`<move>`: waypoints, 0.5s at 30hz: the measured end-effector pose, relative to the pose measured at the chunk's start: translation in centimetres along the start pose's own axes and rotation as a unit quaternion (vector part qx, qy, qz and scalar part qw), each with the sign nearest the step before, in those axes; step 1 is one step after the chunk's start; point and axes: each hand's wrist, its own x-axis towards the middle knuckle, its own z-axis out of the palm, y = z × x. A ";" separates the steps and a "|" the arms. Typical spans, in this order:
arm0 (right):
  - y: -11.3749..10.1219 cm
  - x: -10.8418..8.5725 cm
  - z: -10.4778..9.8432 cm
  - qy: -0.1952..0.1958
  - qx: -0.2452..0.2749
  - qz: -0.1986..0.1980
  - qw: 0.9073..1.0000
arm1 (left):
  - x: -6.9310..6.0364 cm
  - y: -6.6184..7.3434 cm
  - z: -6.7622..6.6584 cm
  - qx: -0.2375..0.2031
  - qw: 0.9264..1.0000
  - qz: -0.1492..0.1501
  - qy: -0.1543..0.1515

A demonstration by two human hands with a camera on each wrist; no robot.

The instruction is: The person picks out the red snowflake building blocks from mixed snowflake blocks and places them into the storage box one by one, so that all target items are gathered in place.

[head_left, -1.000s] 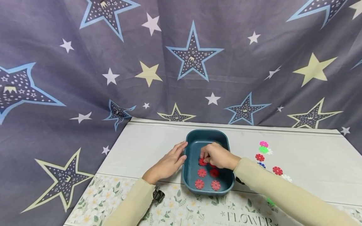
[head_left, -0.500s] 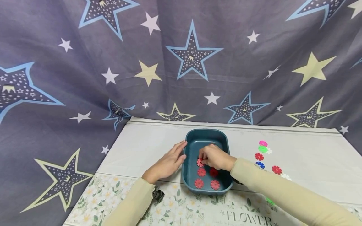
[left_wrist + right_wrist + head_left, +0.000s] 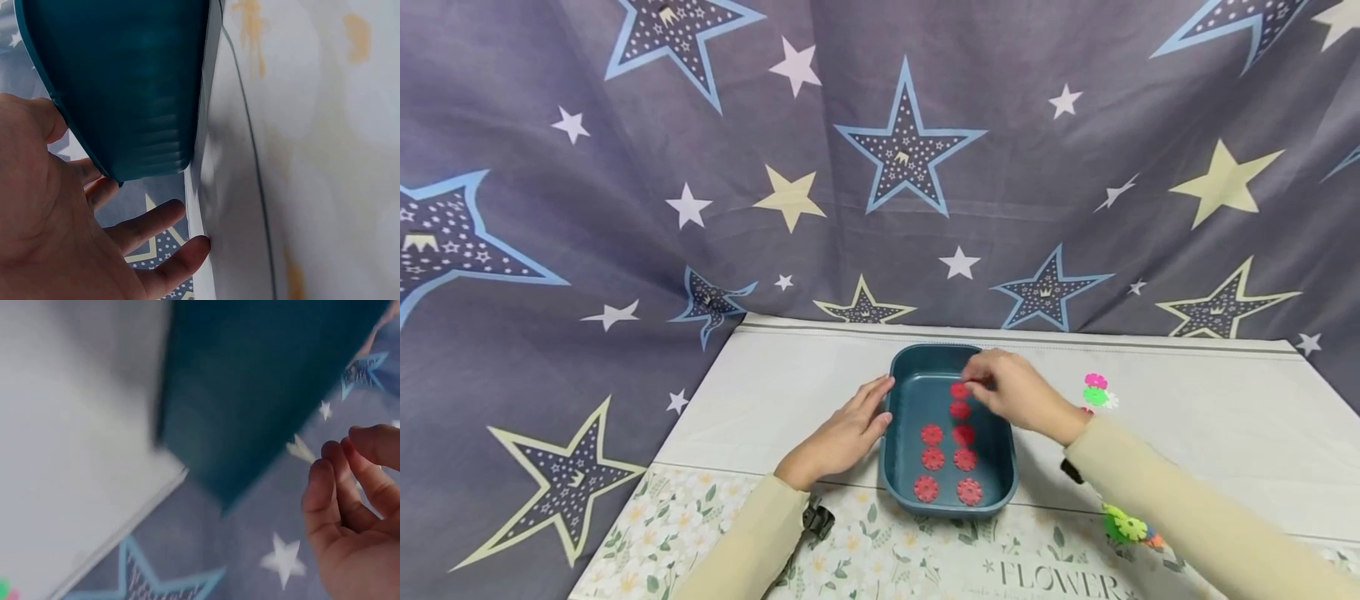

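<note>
A dark teal rectangular bin (image 3: 917, 400) stands on the table. Inside, red notched flower-shaped discs (image 3: 965, 459) lie in two columns, the right one longer than the left. My left hand (image 3: 838, 435) rests against the bin's left side with fingers extended; the left wrist view shows the thumb (image 3: 53, 122) at the rim. Above the bin's right rim is my right hand (image 3: 1018, 396), close to the farthest red disc (image 3: 958, 390). Its fingers are loosely bent, and nothing shows between the fingertips in the right wrist view.
Right of the bin lie a pink disc (image 3: 1096, 381), a green disc (image 3: 1095, 396) and a white disc (image 3: 1112, 400). Yellow-green pieces (image 3: 1126, 525) lie nearer the front, partly behind the right sleeve (image 3: 1180, 500). A starry curtain (image 3: 880, 242) hangs behind the table.
My right hand has let go of a red disc in the left column and moved up and right to the bin's rim. More red discs now show. The left hand stays put.
</note>
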 end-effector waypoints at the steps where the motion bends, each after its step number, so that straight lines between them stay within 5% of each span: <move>1: 0.4 -0.4 -0.7 0.005 -0.005 0.005 1.000 | 0.0 0.0 0.0 0.001 1.000 0.000 0.001; 6: 3.6 -3.5 -3.6 -0.005 -0.040 0.064 0.997 | 0.0 -0.1 0.0 0.005 1.000 -0.002 0.004; 15: 7.7 -8.9 -5.7 -0.119 -0.036 0.173 0.977 | -0.1 -0.2 -0.1 0.001 1.000 -0.004 0.003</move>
